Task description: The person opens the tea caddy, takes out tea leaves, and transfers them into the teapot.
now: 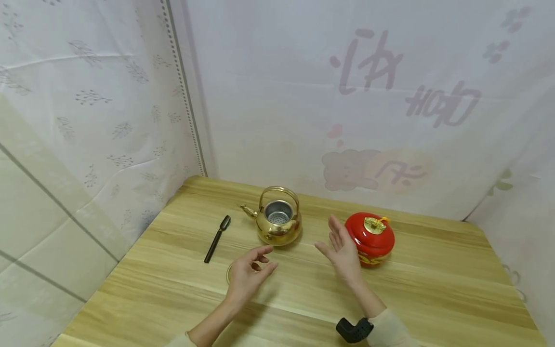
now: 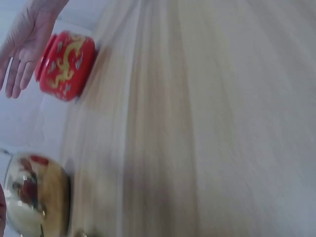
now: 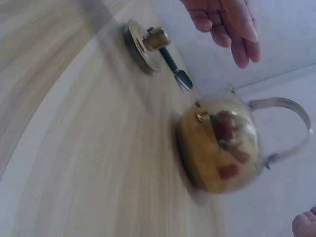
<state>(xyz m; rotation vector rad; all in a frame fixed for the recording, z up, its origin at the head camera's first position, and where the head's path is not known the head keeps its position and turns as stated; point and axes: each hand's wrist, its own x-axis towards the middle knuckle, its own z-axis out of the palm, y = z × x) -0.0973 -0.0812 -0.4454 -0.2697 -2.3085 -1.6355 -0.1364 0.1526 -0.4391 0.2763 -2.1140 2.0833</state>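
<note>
A gold teapot (image 1: 279,234) stands lidless near the back of the table, its arched handle up and a perforated metal strainer (image 1: 278,218) in its mouth. My left hand (image 1: 248,275) hovers in front of it, fingers loosely bent around nothing. Partly hidden beneath that hand in the head view, the gold lid (image 3: 140,47) lies knob up on the table. My right hand (image 1: 344,253) is held in the air with extended fingers, between the teapot and a red lidded jar (image 1: 370,241); it overlaps the jar's left side in the head view, and contact cannot be told.
To the left of the teapot lies a dark tea scoop (image 1: 217,239) on the wooden table (image 1: 433,299). Printed curtains (image 1: 277,96) hang behind the table and at its sides. A black device (image 1: 354,330) is strapped at the right wrist.
</note>
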